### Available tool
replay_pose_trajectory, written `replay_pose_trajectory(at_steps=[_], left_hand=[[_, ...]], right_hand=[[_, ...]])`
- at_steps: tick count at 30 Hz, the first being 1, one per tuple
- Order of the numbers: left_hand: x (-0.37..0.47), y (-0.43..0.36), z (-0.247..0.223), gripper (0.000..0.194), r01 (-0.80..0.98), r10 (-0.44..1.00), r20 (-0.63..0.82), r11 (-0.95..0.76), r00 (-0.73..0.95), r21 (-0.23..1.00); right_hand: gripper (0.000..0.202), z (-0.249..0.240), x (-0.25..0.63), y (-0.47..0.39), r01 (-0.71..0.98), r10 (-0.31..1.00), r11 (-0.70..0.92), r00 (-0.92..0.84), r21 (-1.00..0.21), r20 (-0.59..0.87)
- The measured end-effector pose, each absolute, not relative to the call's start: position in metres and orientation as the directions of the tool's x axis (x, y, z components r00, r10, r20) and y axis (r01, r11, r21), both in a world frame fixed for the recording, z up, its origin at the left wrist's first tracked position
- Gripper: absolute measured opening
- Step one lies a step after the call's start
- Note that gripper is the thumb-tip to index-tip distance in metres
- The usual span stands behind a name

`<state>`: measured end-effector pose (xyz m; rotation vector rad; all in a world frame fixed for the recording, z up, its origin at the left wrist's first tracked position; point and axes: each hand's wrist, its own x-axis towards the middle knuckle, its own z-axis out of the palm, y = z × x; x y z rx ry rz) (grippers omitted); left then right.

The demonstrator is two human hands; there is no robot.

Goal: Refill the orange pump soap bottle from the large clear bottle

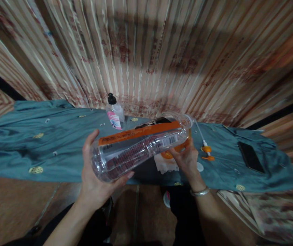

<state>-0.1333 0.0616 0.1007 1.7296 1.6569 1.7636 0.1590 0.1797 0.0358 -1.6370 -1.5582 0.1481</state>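
Two-grip hold: the left grip pinches the base end of the clear bottle between thumb and fingers; the right grip is bent at the neck end. Whether its fingers close on the bottle or on the orange item behind cannot be told.
Bottle position: raised over the table, slantwise, base at the near left, neck at the far right.
Hold rationale: the base is broad, so a wide left span presumably steadies the weight while the right side guides the narrow neck.
Bottle build: thin, glossy, see-through plastic; ribbed cylinder; orange and grey wrap label with barcode.
Pump assembly: pump with orange fittings and a slim pale tube, lying right of the neck, presumably set within reach.
White sheet: soft-looking, ragged-edged sheet beneath the orange item, possibly to protect the cloth.
Flat parts: pale round disc just beside the right grip; dark, slab-shaped phone farther right.
Squeeze bottle: small clear bottle, black cap, pink label, upright behind the work.
Covering: teal, creased cloth with yellow motifs.
Backdrop: pleated, striped curtain.
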Motion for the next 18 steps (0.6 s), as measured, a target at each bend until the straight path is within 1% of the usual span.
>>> replay_pose_trajectory(at_steps=[3, 5, 7, 9, 11, 13, 15, 18], left_hand=[[-0.131, 0.063, 0.099, 0.111, 0.549, 0.720, 0.622, -0.398, -0.309, 0.735], [-0.132, 0.063, 0.098, 0.111, 0.550, 0.711, 0.628, -0.402, -0.316, 0.732], [-0.137, 0.063, 0.098, 0.118, 0.544, 0.742, 0.597, -0.379, -0.306, 0.749], [-0.143, 0.061, 0.097, 0.127, 0.554, 0.789, 0.562, -0.361, -0.247, 0.750], [-0.148, 0.059, 0.096, 0.130, 0.569, 0.806, 0.554, -0.360, -0.209, 0.739], [-0.149, 0.057, 0.095, 0.127, 0.579, 0.805, 0.548, -0.341, -0.227, 0.741], [-0.147, 0.056, 0.094, 0.118, 0.584, 0.800, 0.541, -0.318, -0.257, 0.747], [-0.141, 0.057, 0.094, 0.113, 0.607, 0.755, 0.595, -0.344, -0.274, 0.716]], right_hand=[[0.066, 0.037, 0.159, 0.179, 0.749, 0.870, 0.148, 0.212, -0.646, 0.445], [0.067, 0.038, 0.158, 0.178, 0.738, 0.877, 0.145, 0.212, -0.658, 0.431], [0.070, 0.039, 0.158, 0.178, 0.733, 0.883, 0.128, 0.223, -0.669, 0.413], [0.074, 0.039, 0.158, 0.178, 0.731, 0.889, 0.104, 0.234, -0.674, 0.392], [0.074, 0.040, 0.158, 0.178, 0.731, 0.894, 0.091, 0.240, -0.676, 0.379], [0.071, 0.040, 0.158, 0.178, 0.727, 0.896, 0.088, 0.241, -0.681, 0.373], [0.070, 0.040, 0.158, 0.177, 0.726, 0.896, 0.083, 0.245, -0.683, 0.370], [0.070, 0.040, 0.157, 0.177, 0.728, 0.899, 0.080, 0.243, -0.681, 0.365]])
